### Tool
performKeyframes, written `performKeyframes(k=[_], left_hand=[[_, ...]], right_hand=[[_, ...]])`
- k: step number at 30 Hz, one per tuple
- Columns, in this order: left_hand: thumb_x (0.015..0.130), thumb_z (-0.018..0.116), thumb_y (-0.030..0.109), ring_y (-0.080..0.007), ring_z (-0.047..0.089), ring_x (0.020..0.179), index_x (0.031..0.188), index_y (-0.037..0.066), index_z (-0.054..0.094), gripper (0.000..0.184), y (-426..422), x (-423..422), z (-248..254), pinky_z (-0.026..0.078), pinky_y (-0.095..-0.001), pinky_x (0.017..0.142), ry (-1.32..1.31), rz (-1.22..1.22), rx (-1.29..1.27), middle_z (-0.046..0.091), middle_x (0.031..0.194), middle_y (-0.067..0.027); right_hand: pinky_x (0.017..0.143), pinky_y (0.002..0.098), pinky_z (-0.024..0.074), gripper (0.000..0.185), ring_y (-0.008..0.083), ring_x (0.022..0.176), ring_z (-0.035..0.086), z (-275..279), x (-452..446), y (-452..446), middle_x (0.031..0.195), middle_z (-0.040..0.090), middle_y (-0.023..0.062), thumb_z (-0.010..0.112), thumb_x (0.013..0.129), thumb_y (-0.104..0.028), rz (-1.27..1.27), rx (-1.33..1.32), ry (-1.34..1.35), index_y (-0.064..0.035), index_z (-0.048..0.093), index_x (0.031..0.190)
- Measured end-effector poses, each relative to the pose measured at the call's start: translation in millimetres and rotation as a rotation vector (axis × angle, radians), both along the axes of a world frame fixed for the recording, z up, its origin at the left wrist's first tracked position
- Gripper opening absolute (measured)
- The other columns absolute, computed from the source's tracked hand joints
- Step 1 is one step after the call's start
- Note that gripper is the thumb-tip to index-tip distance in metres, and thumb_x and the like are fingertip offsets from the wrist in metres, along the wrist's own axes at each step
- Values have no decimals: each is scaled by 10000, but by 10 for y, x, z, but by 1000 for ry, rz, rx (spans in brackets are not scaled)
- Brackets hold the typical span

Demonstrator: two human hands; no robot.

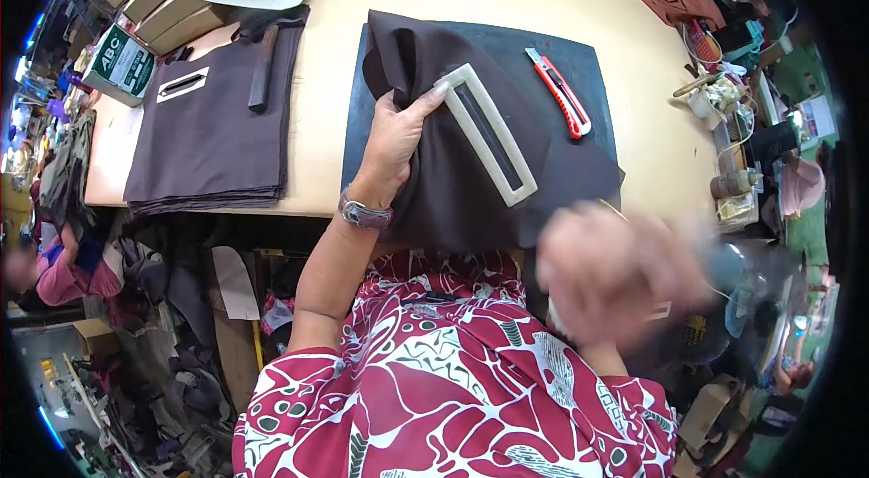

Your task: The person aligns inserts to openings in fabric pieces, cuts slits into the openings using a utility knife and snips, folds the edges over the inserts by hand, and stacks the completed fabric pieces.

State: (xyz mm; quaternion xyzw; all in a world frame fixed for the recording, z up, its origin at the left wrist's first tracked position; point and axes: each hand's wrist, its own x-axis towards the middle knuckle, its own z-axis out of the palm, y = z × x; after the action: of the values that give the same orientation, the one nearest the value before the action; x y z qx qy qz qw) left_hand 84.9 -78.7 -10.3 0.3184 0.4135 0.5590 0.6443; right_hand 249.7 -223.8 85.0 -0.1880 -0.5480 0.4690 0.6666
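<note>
One blurred right hand (608,272); left hand (396,141) holds one cloth (445,181); one cutter (560,93).

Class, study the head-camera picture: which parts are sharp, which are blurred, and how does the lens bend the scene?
Head view: the right hand is smeared, probably by motion, its fingers hard to separate; head view: the left hand, brown cloth and red cutter look fairly sharp; head view: wide-lens distortion curves the surroundings, with black corners around the image.

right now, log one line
left hand: holds brown fabric, thumb at pale rectangular frame; right hand: blurred; red utility knife: on dark mat
</note>
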Motion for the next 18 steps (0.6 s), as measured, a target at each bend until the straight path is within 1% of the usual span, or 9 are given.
performKeyframes(k=[2, 4, 6, 7, 10, 11, 18], left_hand=[[809, 699, 137, -164, 611, 902, 1099, -120, 503, 434, -88, 36, 85, 472, -253, 838, -18, 23, 17, 618, 1024, -139], [820, 685, 122, -138, 611, 881, 1051, -74, 572, 323, -226, 85, 346, 473, -242, 809, -54, 30, 68, 639, 985, -95], [827, 675, 110, -117, 608, 857, 994, -30, 615, 226, -260, 121, 343, 470, -236, 784, -135, 27, 87, 650, 951, -62], [831, 670, 104, -107, 607, 846, 965, -8, 637, 178, -277, 135, 342, 468, -233, 771, -175, 26, 96, 656, 935, -45], [829, 676, 112, -105, 606, 828, 977, -5, 634, 193, -310, 173, 298, 465, -234, 761, -144, 77, 118, 656, 943, -50], [823, 688, 123, -98, 603, 820, 969, 1, 640, 196, -332, 185, 315, 462, -233, 745, -144, 92, 115, 659, 936, -48], [822, 691, 121, -86, 601, 780, 915, 6, 663, 150, -387, 200, 228, 459, -226, 708, -145, 114, 138, 667, 902, -36]], right_hand=[[403, 226, 327, 419, 81, 434, 373, -139, -116, 416, 604, 442, 1, 303, 988, -389, -122, -260, -200, -35, 508, 891], [361, 181, 243, 452, 37, 406, 300, -391, -207, 566, 571, 399, -24, 294, 986, -428, -51, -693, -77, -38, 498, 883], [362, 178, 245, 448, 28, 408, 311, -571, -222, 604, 582, 416, -28, 302, 985, -430, -17, -793, -58, -46, 513, 892], [362, 173, 247, 439, 23, 410, 324, -612, -235, 607, 590, 427, -29, 340, 979, -418, -28, -812, -131, -27, 534, 943], [362, 171, 248, 428, 20, 410, 329, -703, -285, 623, 591, 427, -33, 379, 969, -404, -46, -791, -156, -11, 546, 1001], [362, 169, 246, 400, 19, 410, 329, -698, -289, 626, 594, 430, -36, 421, 958, -380, -21, -813, -92, -6, 547, 1028], [361, 168, 238, 362, 20, 406, 318, -640, -341, 674, 583, 406, -43, 467, 945, -362, 2, -855, 27, -17, 554, 1017]])
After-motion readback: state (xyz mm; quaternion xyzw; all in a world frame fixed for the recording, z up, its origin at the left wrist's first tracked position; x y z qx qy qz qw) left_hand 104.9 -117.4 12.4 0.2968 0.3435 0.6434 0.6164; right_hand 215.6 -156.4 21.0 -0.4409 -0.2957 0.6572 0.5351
